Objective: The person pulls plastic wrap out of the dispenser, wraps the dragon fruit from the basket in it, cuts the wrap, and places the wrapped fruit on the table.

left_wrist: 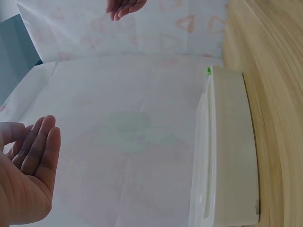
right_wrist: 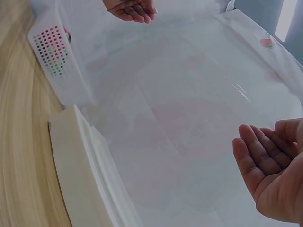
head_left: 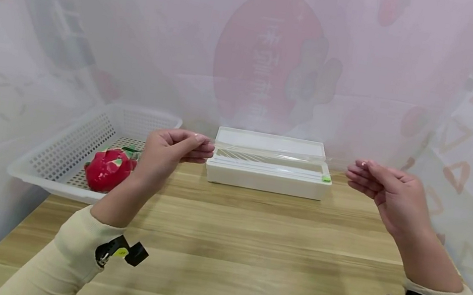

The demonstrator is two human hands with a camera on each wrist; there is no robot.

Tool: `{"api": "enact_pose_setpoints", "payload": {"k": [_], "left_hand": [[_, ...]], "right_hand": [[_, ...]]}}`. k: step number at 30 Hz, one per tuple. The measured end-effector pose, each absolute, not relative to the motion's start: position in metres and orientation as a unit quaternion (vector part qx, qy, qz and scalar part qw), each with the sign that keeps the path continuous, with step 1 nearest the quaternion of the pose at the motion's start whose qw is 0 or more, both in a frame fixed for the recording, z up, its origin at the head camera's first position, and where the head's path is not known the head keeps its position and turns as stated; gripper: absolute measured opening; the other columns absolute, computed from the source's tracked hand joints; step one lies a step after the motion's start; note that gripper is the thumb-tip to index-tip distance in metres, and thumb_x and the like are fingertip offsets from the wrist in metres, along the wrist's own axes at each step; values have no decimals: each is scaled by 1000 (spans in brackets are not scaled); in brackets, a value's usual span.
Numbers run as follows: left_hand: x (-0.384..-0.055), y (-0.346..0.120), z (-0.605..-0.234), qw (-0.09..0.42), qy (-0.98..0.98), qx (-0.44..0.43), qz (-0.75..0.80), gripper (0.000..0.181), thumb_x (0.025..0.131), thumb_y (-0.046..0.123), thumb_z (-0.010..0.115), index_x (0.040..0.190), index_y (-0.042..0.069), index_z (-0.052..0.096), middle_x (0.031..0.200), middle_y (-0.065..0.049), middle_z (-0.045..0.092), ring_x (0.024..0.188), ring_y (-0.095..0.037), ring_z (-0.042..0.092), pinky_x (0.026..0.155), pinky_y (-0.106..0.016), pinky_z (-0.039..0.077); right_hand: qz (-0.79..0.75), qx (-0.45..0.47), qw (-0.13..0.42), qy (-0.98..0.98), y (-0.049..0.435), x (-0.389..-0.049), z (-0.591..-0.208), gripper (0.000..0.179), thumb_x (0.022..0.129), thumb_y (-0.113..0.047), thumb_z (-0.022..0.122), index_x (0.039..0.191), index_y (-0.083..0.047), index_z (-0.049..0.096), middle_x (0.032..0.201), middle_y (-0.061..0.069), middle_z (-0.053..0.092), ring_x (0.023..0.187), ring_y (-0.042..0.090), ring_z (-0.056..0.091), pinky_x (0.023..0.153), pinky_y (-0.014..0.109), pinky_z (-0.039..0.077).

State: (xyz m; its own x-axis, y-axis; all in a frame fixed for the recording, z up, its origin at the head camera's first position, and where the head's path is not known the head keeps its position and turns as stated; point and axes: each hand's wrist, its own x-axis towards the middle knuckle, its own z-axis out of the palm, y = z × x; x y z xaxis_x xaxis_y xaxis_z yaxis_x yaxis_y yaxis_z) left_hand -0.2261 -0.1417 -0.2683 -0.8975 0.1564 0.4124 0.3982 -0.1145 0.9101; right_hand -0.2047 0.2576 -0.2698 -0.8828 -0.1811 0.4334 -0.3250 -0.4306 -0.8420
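Observation:
A thin sheet of clear cling film (head_left: pixel 270 152) stretches between my two raised hands; its lower edge is hard to make out. My left hand (head_left: pixel 164 152) pinches one end between thumb and forefinger, the other fingers loosely bent. My right hand (head_left: pixel 396 197) pinches the opposite end the same way, and glints of film (right_wrist: pixel 241 91) show in the right wrist view. Behind the film stands a long white cling film box (head_left: pixel 265 182), its lid (head_left: pixel 271 141) raised at the back. A green tab (head_left: pixel 326 179) sits at its right front corner.
A white perforated basket (head_left: pixel 47 155) stands left of the box, holding a glossy red thing with green bits (head_left: pixel 106 171), like a dragon fruit. Wooden tabletop (head_left: pixel 248 251) lies in front. Printed translucent sheeting (head_left: pixel 180 32) hangs behind and at both sides.

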Motion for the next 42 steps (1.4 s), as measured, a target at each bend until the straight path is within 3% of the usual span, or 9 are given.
{"api": "enact_pose_setpoints", "payload": {"k": [4,17,25,31,42], "left_hand": [[-221,-143,-265,97,-670,-223,-701,27,94,11,65,102,-14,68,89,-12,73,81,-25,72,76,-38,56],[-203,-146,-255,143,-694,-265,-654,25,95,8,63,97,-17,67,89,-13,73,80,-25,72,74,-36,57],[-197,-147,-256,138,-689,-279,-655,19,93,5,64,93,-12,70,88,-15,73,79,-24,72,74,-36,57],[-190,-147,-256,141,-682,-285,-658,19,93,1,63,91,-17,67,86,-16,72,77,-25,71,73,-37,57],[-186,-149,-259,106,-677,-284,-671,18,94,2,61,88,-12,71,83,-13,73,75,-25,72,72,-37,57]], "right_hand": [[807,250,44,-533,259,-199,-267,23,99,5,48,105,13,69,98,18,72,90,27,71,82,37,53],[785,243,113,-559,258,-180,-258,23,98,9,46,106,18,65,98,21,71,87,29,71,79,39,55],[784,258,106,-554,261,-175,-258,24,98,13,43,107,20,63,99,23,70,87,31,71,79,40,55],[794,297,84,-523,265,-170,-259,26,97,17,38,108,22,61,102,26,68,90,33,70,81,41,53],[726,256,93,-631,269,-157,-258,21,97,11,47,106,20,64,96,21,71,85,29,71,82,36,53]]}}
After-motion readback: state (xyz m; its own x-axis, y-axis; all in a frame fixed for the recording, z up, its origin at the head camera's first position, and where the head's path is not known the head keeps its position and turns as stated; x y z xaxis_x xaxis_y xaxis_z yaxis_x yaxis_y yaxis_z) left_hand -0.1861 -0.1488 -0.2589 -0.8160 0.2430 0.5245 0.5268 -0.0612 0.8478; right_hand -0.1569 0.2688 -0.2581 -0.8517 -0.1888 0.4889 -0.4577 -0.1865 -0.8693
